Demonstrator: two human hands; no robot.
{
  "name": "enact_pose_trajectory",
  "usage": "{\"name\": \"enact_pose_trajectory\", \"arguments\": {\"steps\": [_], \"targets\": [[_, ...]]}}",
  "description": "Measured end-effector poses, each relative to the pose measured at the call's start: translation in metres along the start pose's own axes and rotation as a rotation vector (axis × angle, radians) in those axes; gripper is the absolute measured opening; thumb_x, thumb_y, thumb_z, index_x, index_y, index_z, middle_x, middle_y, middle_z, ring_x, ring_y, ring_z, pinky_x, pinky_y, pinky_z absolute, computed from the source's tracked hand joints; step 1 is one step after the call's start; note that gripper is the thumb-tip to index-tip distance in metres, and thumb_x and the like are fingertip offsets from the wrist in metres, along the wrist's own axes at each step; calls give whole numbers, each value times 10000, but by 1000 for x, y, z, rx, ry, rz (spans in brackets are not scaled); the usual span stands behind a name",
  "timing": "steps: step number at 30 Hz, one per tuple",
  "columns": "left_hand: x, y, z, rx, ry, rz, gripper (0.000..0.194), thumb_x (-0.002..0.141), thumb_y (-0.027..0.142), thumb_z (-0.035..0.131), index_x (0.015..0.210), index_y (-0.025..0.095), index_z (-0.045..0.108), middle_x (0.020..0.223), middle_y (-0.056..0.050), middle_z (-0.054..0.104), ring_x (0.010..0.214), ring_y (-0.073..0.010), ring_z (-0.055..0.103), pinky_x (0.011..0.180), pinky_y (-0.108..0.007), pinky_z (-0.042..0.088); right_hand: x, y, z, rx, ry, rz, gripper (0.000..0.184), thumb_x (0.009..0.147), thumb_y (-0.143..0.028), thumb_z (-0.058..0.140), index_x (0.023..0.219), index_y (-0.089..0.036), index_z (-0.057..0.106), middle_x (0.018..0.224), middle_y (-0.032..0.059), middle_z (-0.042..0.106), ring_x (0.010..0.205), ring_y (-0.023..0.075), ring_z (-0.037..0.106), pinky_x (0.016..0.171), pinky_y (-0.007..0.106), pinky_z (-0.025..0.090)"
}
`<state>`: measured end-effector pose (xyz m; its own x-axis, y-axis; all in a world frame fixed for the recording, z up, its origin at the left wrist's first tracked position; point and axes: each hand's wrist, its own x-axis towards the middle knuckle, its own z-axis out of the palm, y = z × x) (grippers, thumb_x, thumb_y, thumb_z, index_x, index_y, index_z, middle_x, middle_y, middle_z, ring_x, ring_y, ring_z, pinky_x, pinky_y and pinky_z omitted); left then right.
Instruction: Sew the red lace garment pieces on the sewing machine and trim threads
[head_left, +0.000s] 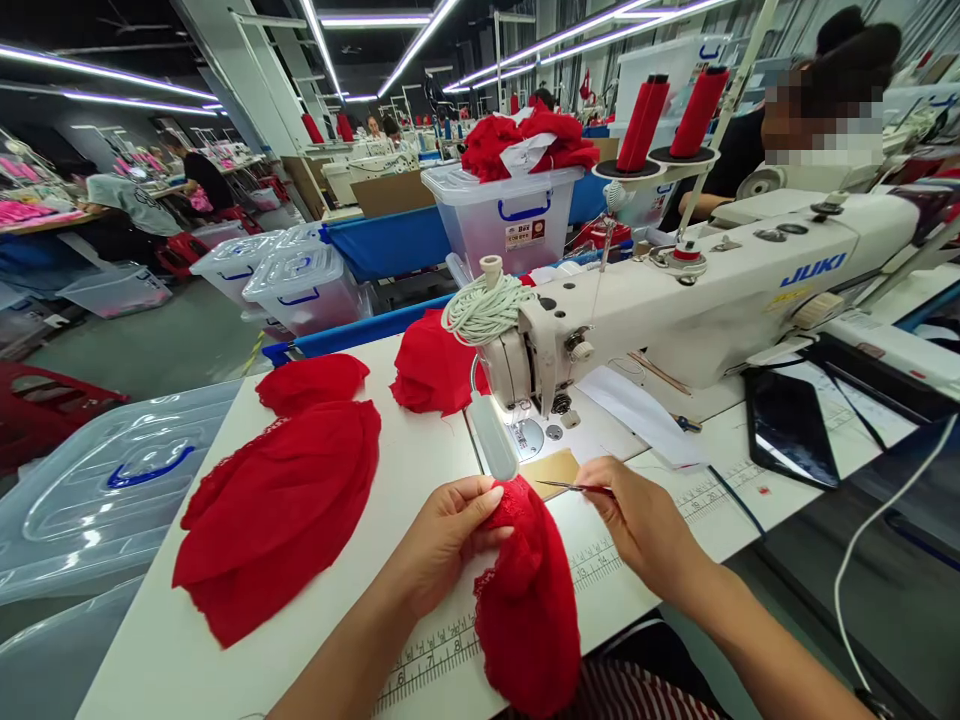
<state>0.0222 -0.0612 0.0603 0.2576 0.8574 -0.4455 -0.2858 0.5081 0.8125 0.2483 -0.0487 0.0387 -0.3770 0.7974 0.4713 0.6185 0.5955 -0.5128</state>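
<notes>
My left hand (457, 525) pinches the upper edge of a red lace-trimmed fabric piece (536, 610) between thumb and fingers. The cloth hangs down over the table's front edge towards my lap. To its right, my right hand (637, 520) is closed on a thin, pointed metal tool (574, 487); whether it is tweezers or thread snips I cannot tell. Its tip points left, a little apart from the fabric. Just beyond both hands stands the needle area of a white sewing machine (720, 290), with a pale lamp (495, 440) hanging before it.
Red fabric pieces (289, 525) lie on the left of the white table (161, 650); another red bundle (435, 365) is beside the machine head. A phone (791, 425) and a white paper strip (637, 410) rest at right. Behind stands a clear bin (502, 215). A co-worker (750, 150) sits at back right.
</notes>
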Motion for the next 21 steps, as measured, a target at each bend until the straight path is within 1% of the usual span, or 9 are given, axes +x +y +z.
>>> {"name": "enact_pose_trajectory", "arguments": {"steps": [2,3,5,8,12,16,21], "targets": [[-2,0,1,9,-8,4,242,749,334,732,695,118,636,671,17,554,600,-48,532,649,-168,522,3,-10,0,-66,-61,-54,274,999,-339,289,973,-192,519,737,32,624,596,152,570,525,252,427],[-3,0,1,15,-12,6,237,752,336,729,710,119,643,688,12,569,605,-49,537,644,-163,519,4,-14,0,-101,-76,-81,317,999,-372,284,1000,-186,541,730,35,624,600,158,565,526,255,418],[-4,1,2,26,-18,7,231,754,341,726,736,121,658,727,0,598,619,-52,548,637,-155,514,6,-17,2,-144,-65,-139,369,993,-402,295,1042,-174,581,765,55,627,649,170,556,562,267,415],[-5,1,3,40,-22,8,238,747,355,729,768,123,679,775,-15,623,651,-65,562,654,-166,518,6,-17,7,-181,-16,-188,345,991,-360,342,1059,-165,619,732,45,613,641,158,520,574,259,387],[-5,2,4,43,-19,7,243,731,359,739,787,127,695,785,-24,628,665,-80,567,661,-181,519,4,-14,12,-238,29,-172,298,981,-323,396,1020,-179,655,713,37,619,649,154,522,562,252,363],[-6,3,6,30,-21,-5,241,724,358,745,776,127,699,748,-16,616,636,-75,560,641,-177,513,4,-16,14,-265,31,-126,289,973,-315,417,1046,-178,660,736,40,631,669,163,527,561,265,371],[-7,3,6,41,-27,-29,266,713,379,749,792,128,709,738,-15,611,609,-67,550,634,-177,504,7,-19,15,-295,40,-141,287,973,-318,414,1065,-195,656,747,40,639,668,169,507,561,276,368]]}}
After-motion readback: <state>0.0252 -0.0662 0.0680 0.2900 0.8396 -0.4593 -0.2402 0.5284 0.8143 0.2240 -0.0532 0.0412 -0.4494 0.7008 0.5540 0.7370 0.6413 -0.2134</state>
